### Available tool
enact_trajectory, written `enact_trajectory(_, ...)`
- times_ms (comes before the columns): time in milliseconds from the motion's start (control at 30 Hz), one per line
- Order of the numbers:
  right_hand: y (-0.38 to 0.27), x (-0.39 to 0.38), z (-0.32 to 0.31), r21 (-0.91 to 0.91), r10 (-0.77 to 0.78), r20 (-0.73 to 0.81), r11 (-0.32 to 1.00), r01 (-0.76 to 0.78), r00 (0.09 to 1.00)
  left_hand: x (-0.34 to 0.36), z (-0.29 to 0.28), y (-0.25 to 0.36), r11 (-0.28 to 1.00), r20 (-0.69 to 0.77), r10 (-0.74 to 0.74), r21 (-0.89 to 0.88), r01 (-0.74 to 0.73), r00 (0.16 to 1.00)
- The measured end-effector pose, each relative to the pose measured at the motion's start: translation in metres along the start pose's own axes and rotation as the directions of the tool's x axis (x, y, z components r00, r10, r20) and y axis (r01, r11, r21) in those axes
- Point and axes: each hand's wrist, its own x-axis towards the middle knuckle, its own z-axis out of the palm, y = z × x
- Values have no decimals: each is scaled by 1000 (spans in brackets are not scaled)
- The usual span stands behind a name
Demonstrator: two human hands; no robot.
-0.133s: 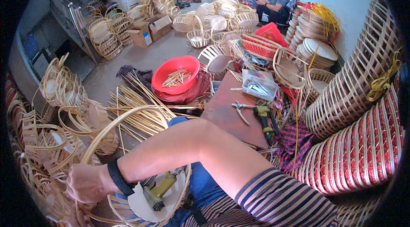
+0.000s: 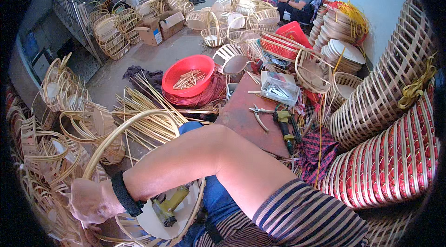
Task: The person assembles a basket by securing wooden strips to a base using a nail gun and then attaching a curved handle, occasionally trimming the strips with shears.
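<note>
A round woven basket (image 2: 188, 223) with a tall arched handle (image 2: 121, 128) sits tilted on my lap. My bare right arm reaches across to the left, a black band (image 2: 124, 195) at its wrist. My right hand (image 2: 88, 200) is closed at the basket's left side, by the foot of the handle; its fingertips are mostly hidden. Inside the basket, against its pale round base, is a yellow-green air tool (image 2: 171, 206), partly behind my forearm. Below my right hand a shadowed bit of my left hand (image 2: 90, 235) shows, its fingers unclear.
A reddish board (image 2: 244, 107) holds pliers (image 2: 259, 116), another green air tool (image 2: 283, 128) and a clear plastic box (image 2: 279, 88). Behind lie a red basin (image 2: 188, 76) of short sticks and bamboo strips (image 2: 139, 112). Stacked baskets (image 2: 385, 94) rise at right; a person (image 2: 297, 3) sits far back.
My right hand has turned and dipped slightly at the basket's left side. The whole view has shifted a little; the basket remains on my lap.
</note>
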Motion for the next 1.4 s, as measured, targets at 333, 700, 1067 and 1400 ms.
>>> enact_trajectory(333,-5,3,-9,36,24,110,999,-28,994,20,78,30,968,34,117,-226,-106,993)
enact_trajectory(700,-15,4,-25,-148,-374,165,905,398,913,36,124,47,902,39,216,-390,-184,976)
enact_trajectory(1067,21,-17,-69,74,-401,-45,912,403,915,43,135,15,692,-165,265,-653,-307,950)
enact_trajectory(1400,31,-43,-92,-3,-108,150,994,110,983,39,153,11,645,-371,343,-575,-503,863)
